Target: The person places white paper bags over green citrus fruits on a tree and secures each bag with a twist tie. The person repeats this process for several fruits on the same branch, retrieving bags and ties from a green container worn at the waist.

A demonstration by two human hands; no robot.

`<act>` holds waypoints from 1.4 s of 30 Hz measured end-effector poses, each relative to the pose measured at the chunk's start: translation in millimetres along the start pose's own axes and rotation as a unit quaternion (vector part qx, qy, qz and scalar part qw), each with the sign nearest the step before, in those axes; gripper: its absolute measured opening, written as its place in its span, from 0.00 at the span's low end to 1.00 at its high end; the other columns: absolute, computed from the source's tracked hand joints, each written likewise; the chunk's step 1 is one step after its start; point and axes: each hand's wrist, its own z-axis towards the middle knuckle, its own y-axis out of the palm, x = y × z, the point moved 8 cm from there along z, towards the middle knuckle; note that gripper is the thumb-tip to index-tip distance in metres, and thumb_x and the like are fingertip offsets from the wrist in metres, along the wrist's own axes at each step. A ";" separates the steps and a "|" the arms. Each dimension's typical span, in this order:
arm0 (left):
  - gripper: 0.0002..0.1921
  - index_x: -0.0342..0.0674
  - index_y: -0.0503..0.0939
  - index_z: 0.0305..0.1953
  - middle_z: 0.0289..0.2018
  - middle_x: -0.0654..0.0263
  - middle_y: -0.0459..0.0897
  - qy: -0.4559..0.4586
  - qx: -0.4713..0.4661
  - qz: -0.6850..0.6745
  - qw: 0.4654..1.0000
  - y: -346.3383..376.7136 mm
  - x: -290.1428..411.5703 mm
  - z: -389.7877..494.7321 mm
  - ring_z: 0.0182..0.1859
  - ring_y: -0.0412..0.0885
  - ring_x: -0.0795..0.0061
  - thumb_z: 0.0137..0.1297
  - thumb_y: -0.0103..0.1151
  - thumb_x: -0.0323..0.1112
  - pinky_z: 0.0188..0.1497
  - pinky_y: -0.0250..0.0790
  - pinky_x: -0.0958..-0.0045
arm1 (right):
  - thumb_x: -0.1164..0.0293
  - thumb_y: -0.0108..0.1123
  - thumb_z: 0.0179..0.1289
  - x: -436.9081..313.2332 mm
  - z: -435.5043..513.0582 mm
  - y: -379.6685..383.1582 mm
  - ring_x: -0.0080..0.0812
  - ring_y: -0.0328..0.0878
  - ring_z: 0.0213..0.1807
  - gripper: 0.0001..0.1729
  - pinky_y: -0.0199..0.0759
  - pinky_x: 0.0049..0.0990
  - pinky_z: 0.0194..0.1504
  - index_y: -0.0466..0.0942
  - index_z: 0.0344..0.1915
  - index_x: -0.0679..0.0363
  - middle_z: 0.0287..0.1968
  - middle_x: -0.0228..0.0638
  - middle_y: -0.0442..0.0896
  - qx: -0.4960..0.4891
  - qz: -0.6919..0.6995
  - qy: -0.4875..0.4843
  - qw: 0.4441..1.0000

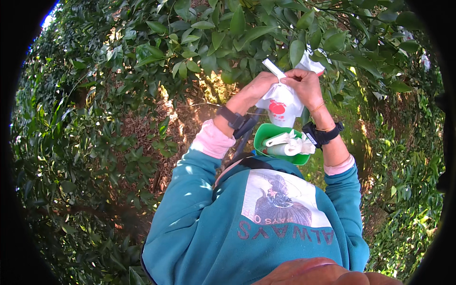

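Both my hands meet at the gathered neck of a white bag (283, 103) that bears a red fruit print and writing. My left hand (262, 85) pinches the neck from the left, its fingertips partly hidden by the bag. On the other side my right hand (304, 85) holds the neck between thumb and fingers. A flat white strip (273, 67) sticks up from between the hands. Just below the bag, a green plastic container (262, 133) at my waist holds rolled and folded white bags (285, 146).
Leafy branches (238, 25) hang close above and behind my hands. Another white bag (310, 64) is among the leaves at the upper right. Dense foliage (89, 160) stands on both sides, with dry leaf litter (178, 121) on the ground. A dark pole (245, 139) slants beside the container.
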 end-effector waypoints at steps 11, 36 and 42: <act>0.17 0.29 0.75 0.48 0.42 0.59 0.81 -0.101 0.022 -0.099 0.990 -1.2 -17.3 5.6 0.43 0.80 0.72 0.69 0.49 0.39 0.46 0.73 0.69 | 0.60 0.64 0.55 -1.1 2.2 -5.9 0.29 0.80 0.27 0.15 0.71 0.27 0.32 0.82 0.32 0.62 0.27 0.39 0.84 0.064 -0.208 -0.012 0.976; 0.24 0.26 0.71 0.54 0.49 0.42 0.78 -0.243 -0.137 -0.441 0.853 23.2 -13.0 -8.3 0.50 0.77 0.42 0.70 0.40 0.43 0.56 0.71 0.52 | 0.58 0.46 0.71 38.0 -8.8 46.0 0.16 0.64 0.15 0.22 0.65 0.19 0.19 0.75 0.49 0.65 0.20 0.18 0.71 -0.195 0.479 0.187 0.835; 0.22 0.25 0.73 0.51 0.46 0.45 0.81 -0.277 -0.124 -0.375 0.876 -2.9 -6.8 -8.0 0.47 0.82 0.53 0.70 0.43 0.41 0.53 0.74 0.55 | 0.51 0.55 0.66 15.9 -22.1 29.3 0.19 0.71 0.28 0.24 0.65 0.20 0.31 0.80 0.35 0.62 0.29 0.26 0.78 -0.135 0.420 0.089 0.893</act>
